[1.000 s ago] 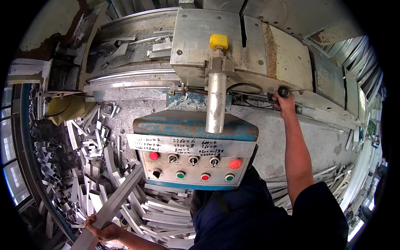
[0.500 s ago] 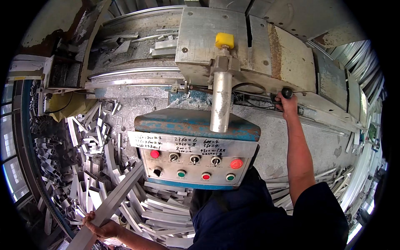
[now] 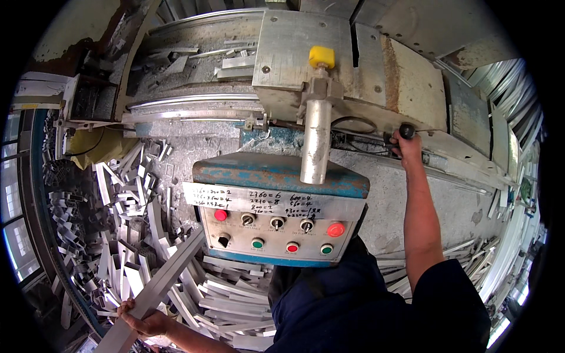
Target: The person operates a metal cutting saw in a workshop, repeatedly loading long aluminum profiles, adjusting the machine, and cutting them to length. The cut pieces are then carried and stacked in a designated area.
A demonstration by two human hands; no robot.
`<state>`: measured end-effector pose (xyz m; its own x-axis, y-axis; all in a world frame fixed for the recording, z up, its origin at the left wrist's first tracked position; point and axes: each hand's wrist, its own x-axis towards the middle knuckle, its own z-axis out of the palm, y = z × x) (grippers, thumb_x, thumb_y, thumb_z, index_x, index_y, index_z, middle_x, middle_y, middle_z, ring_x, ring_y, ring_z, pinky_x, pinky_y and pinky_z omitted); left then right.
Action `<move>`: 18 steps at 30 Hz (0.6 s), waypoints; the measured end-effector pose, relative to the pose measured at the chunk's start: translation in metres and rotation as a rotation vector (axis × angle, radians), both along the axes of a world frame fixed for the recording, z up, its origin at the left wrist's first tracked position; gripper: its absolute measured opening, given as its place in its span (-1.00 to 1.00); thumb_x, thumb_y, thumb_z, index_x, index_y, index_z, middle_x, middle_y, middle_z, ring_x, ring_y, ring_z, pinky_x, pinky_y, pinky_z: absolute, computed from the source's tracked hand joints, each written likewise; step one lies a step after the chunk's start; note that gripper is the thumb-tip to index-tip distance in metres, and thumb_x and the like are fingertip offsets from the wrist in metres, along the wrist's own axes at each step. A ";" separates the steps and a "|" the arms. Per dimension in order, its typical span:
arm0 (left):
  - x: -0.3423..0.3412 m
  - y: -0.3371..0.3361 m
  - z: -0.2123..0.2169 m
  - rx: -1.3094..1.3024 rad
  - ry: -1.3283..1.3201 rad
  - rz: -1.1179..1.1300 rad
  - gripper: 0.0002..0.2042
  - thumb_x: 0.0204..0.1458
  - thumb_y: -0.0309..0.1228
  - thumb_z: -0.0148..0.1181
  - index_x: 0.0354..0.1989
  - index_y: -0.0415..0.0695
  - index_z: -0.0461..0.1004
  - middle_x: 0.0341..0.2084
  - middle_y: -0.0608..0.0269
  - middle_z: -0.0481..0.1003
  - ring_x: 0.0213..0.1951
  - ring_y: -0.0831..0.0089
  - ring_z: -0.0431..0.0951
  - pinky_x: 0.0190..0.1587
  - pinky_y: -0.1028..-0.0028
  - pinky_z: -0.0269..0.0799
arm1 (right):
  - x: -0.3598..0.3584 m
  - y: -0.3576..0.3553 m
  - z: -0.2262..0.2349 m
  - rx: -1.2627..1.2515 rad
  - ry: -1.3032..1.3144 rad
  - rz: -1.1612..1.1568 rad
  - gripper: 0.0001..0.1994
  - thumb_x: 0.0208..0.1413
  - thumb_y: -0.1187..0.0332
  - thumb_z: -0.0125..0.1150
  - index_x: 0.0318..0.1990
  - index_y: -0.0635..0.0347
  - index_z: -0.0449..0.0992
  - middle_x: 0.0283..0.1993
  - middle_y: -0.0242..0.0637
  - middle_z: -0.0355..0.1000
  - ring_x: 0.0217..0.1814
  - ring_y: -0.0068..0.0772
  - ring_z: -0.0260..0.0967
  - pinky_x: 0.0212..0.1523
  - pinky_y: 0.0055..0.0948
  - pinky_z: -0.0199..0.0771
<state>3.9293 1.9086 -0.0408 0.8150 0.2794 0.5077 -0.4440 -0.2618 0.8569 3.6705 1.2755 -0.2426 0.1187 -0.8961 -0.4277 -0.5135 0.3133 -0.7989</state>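
Note:
My left hand (image 3: 143,319) is closed around a long, pale metal profile (image 3: 159,287) at the lower left. Its far end reaches up to the left side of a blue control box (image 3: 279,228) with coloured buttons and dark knobs. At the right, with the arm stretched forward, my right hand (image 3: 408,147) is wrapped round a lever with a round black knob (image 3: 406,130) below the front edge of the machine's metal table (image 3: 294,50). The lever's lower part is hidden by the fingers.
A silver cylinder (image 3: 316,141) with a yellow-capped fitting (image 3: 322,57) stands between the table and the control box. Metal offcuts (image 3: 235,300) lie heaped at the left and below the box. Rails (image 3: 194,103) run across the back left; long profiles (image 3: 506,88) are stacked at the far right.
The machine and control box sit slightly further right in the view. Both hands keep their grips, with no clear movement of the lever or the profile.

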 end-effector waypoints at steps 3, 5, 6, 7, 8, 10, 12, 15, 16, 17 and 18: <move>-0.001 -0.007 0.002 0.014 0.005 0.043 -0.79 0.10 -0.32 0.01 -0.32 -0.26 0.36 -0.44 0.22 0.29 -0.34 0.42 0.29 -0.15 0.46 0.24 | -0.001 -0.002 -0.002 0.004 0.003 0.008 -0.83 -0.09 0.26 0.28 -0.43 0.14 0.50 -0.46 -0.41 0.47 -0.41 -0.55 0.46 -0.57 -0.53 0.36; -0.002 -0.003 0.003 0.023 0.021 0.041 -0.78 0.10 -0.31 0.00 -0.32 -0.26 0.36 -0.44 0.22 0.30 -0.34 0.41 0.29 -0.16 0.45 0.23 | -0.002 -0.002 -0.002 -0.004 0.003 0.014 -0.82 -0.09 0.25 0.29 -0.42 0.14 0.51 -0.47 -0.40 0.47 -0.41 -0.55 0.47 -0.57 -0.53 0.36; -0.001 0.000 0.002 0.026 0.015 0.030 -0.78 0.10 -0.31 0.00 -0.32 -0.26 0.36 -0.44 0.21 0.30 -0.34 0.41 0.29 -0.15 0.45 0.24 | -0.004 -0.003 -0.004 -0.007 0.007 0.016 -0.82 -0.09 0.25 0.29 -0.42 0.15 0.51 -0.47 -0.40 0.48 -0.41 -0.55 0.47 -0.57 -0.53 0.37; -0.001 0.005 0.000 0.029 0.010 0.019 -0.78 0.10 -0.31 0.00 -0.32 -0.26 0.36 -0.44 0.21 0.30 -0.34 0.41 0.29 -0.15 0.45 0.24 | -0.006 -0.005 -0.008 -0.010 0.012 0.017 -0.81 -0.09 0.24 0.29 -0.42 0.15 0.52 -0.47 -0.39 0.48 -0.41 -0.55 0.47 -0.57 -0.53 0.37; 0.000 0.009 -0.001 0.032 0.005 0.007 -0.78 0.10 -0.31 0.00 -0.32 -0.26 0.36 -0.44 0.21 0.30 -0.34 0.41 0.29 -0.15 0.45 0.24 | -0.008 -0.007 -0.011 -0.013 0.017 0.018 -0.81 -0.09 0.24 0.30 -0.42 0.15 0.52 -0.47 -0.38 0.48 -0.42 -0.54 0.47 -0.57 -0.53 0.37; 0.000 0.017 -0.003 0.016 -0.007 0.006 -0.76 0.07 -0.31 0.00 -0.32 -0.29 0.42 -0.43 0.19 0.36 -0.33 0.39 0.35 -0.15 0.42 0.28 | -0.006 -0.006 -0.008 -0.005 0.024 0.011 -0.81 -0.09 0.24 0.30 -0.42 0.16 0.52 -0.46 -0.37 0.49 -0.42 -0.54 0.47 -0.57 -0.54 0.37; -0.001 0.019 -0.004 0.011 -0.008 0.003 -0.74 0.06 -0.31 0.00 -0.31 -0.30 0.46 -0.42 0.17 0.39 -0.32 0.38 0.38 -0.16 0.41 0.31 | -0.006 -0.006 -0.008 -0.002 0.029 0.011 -0.80 -0.09 0.24 0.30 -0.43 0.16 0.52 -0.47 -0.37 0.49 -0.43 -0.55 0.47 -0.57 -0.54 0.37; -0.002 0.019 -0.004 0.024 -0.005 -0.004 -0.73 0.07 -0.30 0.00 -0.29 -0.30 0.47 -0.41 0.17 0.39 -0.33 0.38 0.39 -0.18 0.42 0.33 | -0.007 -0.006 -0.007 -0.001 0.027 0.014 -0.80 -0.09 0.23 0.30 -0.43 0.17 0.53 -0.47 -0.38 0.48 -0.45 -0.55 0.46 -0.57 -0.55 0.37; -0.001 0.022 -0.005 0.030 -0.012 -0.007 -0.73 0.07 -0.30 0.00 -0.29 -0.29 0.47 -0.41 0.17 0.40 -0.33 0.38 0.39 -0.19 0.42 0.33 | -0.005 -0.005 -0.004 0.001 0.021 0.013 -0.80 -0.09 0.23 0.30 -0.43 0.17 0.53 -0.47 -0.38 0.48 -0.45 -0.56 0.45 -0.57 -0.56 0.37; -0.001 0.023 -0.005 0.036 -0.019 -0.009 -0.73 0.08 -0.30 0.00 -0.29 -0.29 0.47 -0.41 0.17 0.40 -0.33 0.38 0.39 -0.19 0.42 0.34 | -0.004 -0.004 -0.003 0.003 0.015 0.012 -0.80 -0.09 0.23 0.30 -0.43 0.17 0.53 -0.48 -0.38 0.48 -0.46 -0.56 0.45 -0.57 -0.56 0.37; -0.001 0.017 -0.004 0.031 -0.011 0.004 -0.74 0.09 -0.30 -0.01 -0.29 -0.28 0.44 -0.41 0.18 0.37 -0.33 0.39 0.36 -0.18 0.43 0.31 | -0.005 -0.004 -0.003 0.001 0.011 0.007 -0.80 -0.09 0.23 0.30 -0.43 0.17 0.53 -0.48 -0.38 0.48 -0.46 -0.56 0.44 -0.57 -0.56 0.37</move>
<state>3.9279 1.9259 -0.0453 0.8084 0.2666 0.5248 -0.4520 -0.2900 0.8436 3.6659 1.2714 -0.2453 0.1204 -0.8949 -0.4296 -0.5245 0.3101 -0.7929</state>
